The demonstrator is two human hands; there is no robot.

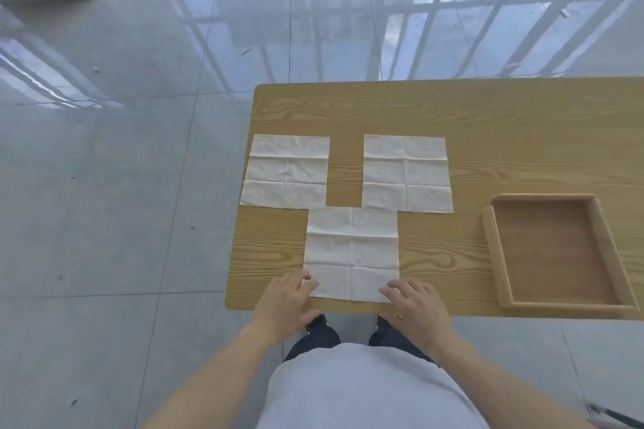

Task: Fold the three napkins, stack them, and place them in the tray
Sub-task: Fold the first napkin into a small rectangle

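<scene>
Hands: left hand (287, 299) and right hand (416, 305) laid palm-down, apart, fingers on near napkin (352, 252) corners, lower centre.
Grip: none seen.

Three white napkins lie unfolded and flat on the bench, each creased into six panels. The left napkin (285, 172) and the right napkin (407, 173) sit side by side at the far row, apart. The near napkin (352, 252) lies below the gap, touching both. The wooden tray (490, 240) rests to the right.

Both hands forward, palms down: left hand (285, 299) and right hand (416, 306), fingers relaxed.
</scene>
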